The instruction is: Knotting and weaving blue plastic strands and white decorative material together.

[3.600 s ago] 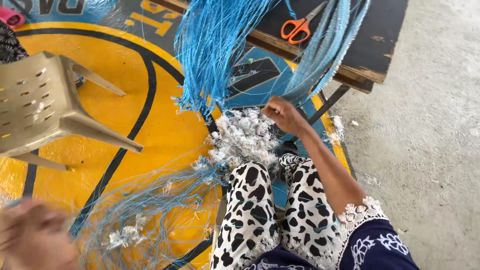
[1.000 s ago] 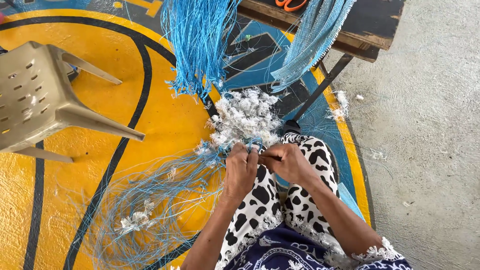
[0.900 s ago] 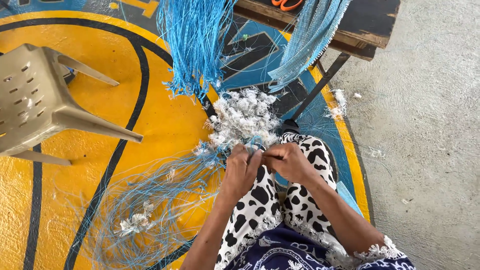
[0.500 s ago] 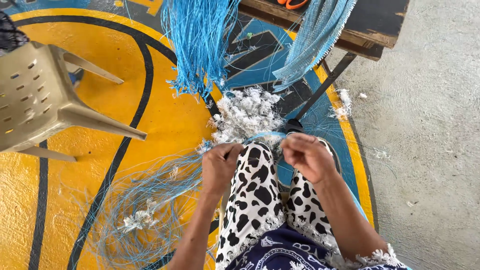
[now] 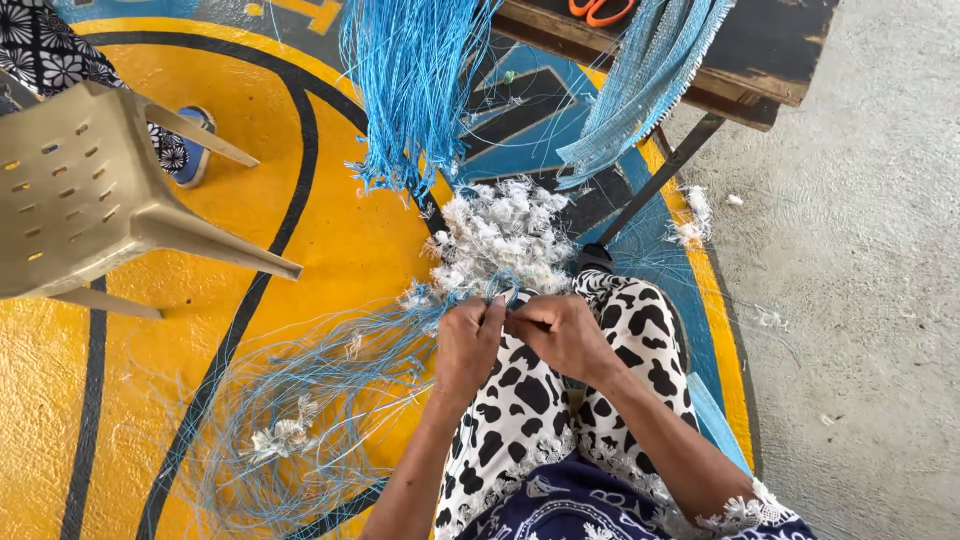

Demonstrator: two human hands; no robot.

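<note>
Both hands have come back together since half a second ago, when they were apart over the knees. Beneath them the painted floor (image 5: 330, 240) carries a loose blue net (image 5: 300, 400), spread toward its lower left, and a white fluffy pile (image 5: 505, 235) just beyond the knees. More blue strands (image 5: 410, 90) hang from the tabletop (image 5: 770, 60). The left hand (image 5: 468, 345) and right hand (image 5: 560, 335) touch, each grip closed on a thin net strand. It seems a knot is being worked; next they would need a careful pull. What sits between the fingertips is hidden
</note>
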